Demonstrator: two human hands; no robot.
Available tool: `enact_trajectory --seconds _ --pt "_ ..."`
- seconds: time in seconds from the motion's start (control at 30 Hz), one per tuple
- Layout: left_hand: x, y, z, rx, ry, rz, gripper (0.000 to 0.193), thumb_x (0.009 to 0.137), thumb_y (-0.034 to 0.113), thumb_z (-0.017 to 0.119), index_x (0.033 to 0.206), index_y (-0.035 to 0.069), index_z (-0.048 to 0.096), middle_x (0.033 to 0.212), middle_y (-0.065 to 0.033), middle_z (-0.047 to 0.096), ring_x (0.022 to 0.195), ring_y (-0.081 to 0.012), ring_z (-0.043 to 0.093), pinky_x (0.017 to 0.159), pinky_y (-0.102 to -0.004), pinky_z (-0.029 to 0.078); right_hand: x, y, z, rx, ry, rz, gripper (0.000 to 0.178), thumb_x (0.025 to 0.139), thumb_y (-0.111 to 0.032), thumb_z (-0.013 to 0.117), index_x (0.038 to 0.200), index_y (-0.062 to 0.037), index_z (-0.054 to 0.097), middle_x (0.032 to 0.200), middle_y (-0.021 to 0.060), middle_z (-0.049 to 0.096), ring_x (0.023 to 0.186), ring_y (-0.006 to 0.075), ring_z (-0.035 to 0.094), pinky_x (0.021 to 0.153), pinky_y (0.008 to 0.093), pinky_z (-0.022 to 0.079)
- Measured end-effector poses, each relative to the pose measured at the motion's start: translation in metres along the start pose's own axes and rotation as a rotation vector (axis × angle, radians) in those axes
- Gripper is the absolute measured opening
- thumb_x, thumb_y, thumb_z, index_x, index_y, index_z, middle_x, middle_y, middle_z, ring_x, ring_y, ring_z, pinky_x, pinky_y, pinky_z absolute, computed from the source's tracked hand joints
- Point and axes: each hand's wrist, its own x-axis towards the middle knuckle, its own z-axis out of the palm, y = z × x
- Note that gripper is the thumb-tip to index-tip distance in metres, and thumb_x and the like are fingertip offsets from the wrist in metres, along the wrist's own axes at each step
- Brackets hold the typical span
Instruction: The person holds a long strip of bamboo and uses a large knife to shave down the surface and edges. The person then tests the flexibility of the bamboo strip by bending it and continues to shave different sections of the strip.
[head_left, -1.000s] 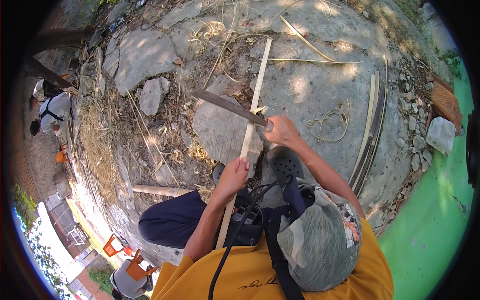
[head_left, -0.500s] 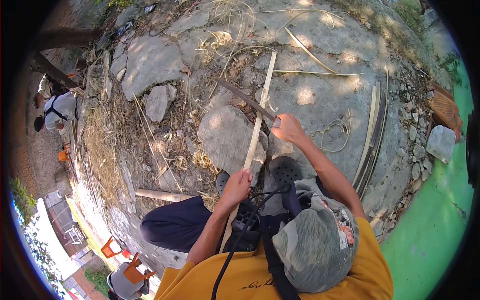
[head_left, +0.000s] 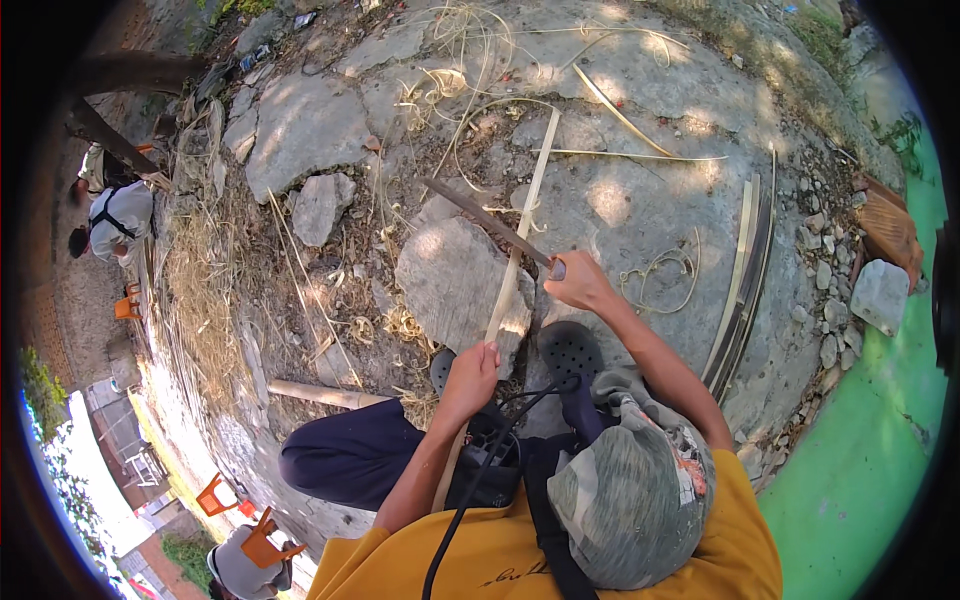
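Note:
A long pale bamboo strip (head_left: 517, 262) runs from my lap out over a flat stone (head_left: 450, 275). My left hand (head_left: 472, 378) is closed round its near part. In my right hand (head_left: 578, 281) is the handle of a long dark-bladed knife (head_left: 490, 222). The blade lies slantwise across the strip, pointing to the far left. A thin curled shaving hangs at the strip's edge just beyond the blade. My fingers hide part of the knife's handle.
A bundle of bamboo strips (head_left: 738, 285) lies on the right. Thin curled shavings (head_left: 440, 85) and loose strips are scattered at the far side. A small rock (head_left: 322, 208) and a bamboo pole (head_left: 325, 393) lie on the left. Green water (head_left: 850, 480) borders the right. People (head_left: 120, 220) sit far left.
My right hand and the knife have come slightly nearer along the strip. The shaving at the strip's edge has shifted. My left hand keeps its hold, nearly in place.

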Motion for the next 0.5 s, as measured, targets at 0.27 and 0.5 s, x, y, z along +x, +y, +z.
enact_trajectory --seconds 0.27,0.5 --pt "-0.028 0.035 -0.013 -0.595 -0.287 -0.325 0.029 0.111 0.033 0.042 0.088 0.014 0.045 0.065 0.0094 0.03 0.047 -0.0017 0.026 0.042 -0.0219 0.02 0.023 0.017 -0.001 0.026 0.053 0.011 0.03 0.068 -0.025 0.068 0.09 -0.0054 0.073 0.083 0.023 0.07 0.081 0.0455 0.067 0.073 0.0508 0.053" --pt "-0.028 0.038 -0.039 -0.703 -0.391 -0.45 0.031 0.111 0.032 0.04 0.086 0.015 0.044 0.066 0.0088 0.031 0.048 -0.0018 0.024 0.041 -0.0219 0.018 0.02 0.013 -0.007 -0.006 0.147 -0.064 0.027 0.068 -0.023 0.067 0.086 -0.0026 0.07 0.079 0.0231 0.069 0.079 0.0468 0.065 0.07 0.0508 0.052"
